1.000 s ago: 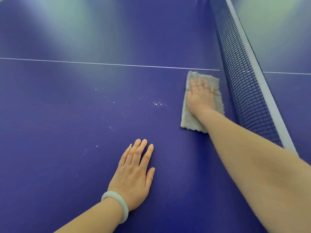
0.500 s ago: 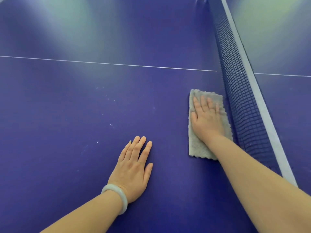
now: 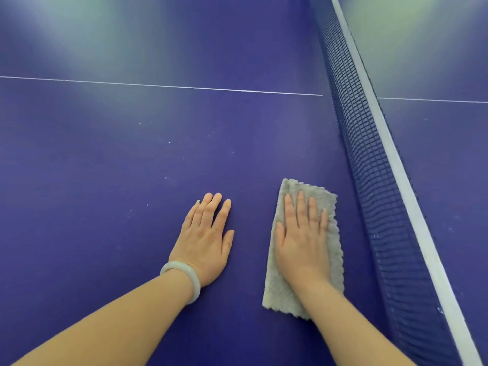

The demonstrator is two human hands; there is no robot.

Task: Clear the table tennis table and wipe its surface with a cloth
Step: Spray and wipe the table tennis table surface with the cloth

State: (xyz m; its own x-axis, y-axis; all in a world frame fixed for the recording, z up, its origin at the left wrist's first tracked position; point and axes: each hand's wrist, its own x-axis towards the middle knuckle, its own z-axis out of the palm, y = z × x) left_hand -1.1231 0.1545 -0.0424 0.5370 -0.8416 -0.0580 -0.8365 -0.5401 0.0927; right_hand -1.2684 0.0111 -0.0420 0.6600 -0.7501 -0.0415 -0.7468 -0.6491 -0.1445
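A folded grey cloth (image 3: 284,291) lies flat on the blue table tennis table (image 3: 105,167), close to the net. My right hand (image 3: 301,241) presses down on the cloth with straight fingers spread over its upper half. My left hand (image 3: 206,241) rests flat on the bare table surface just left of the cloth, fingers straight, a pale bangle on its wrist. Small white specks dot the surface ahead of my left hand.
The dark net (image 3: 369,165) with its white top band runs diagonally from top middle to bottom right, right of the cloth. A thin white centre line (image 3: 158,85) crosses the table farther away. The other table half lies beyond the net.
My right hand has dragged the cloth along the net towards me, from near the white line to beside my left hand. The left hand has stayed flat on the table.
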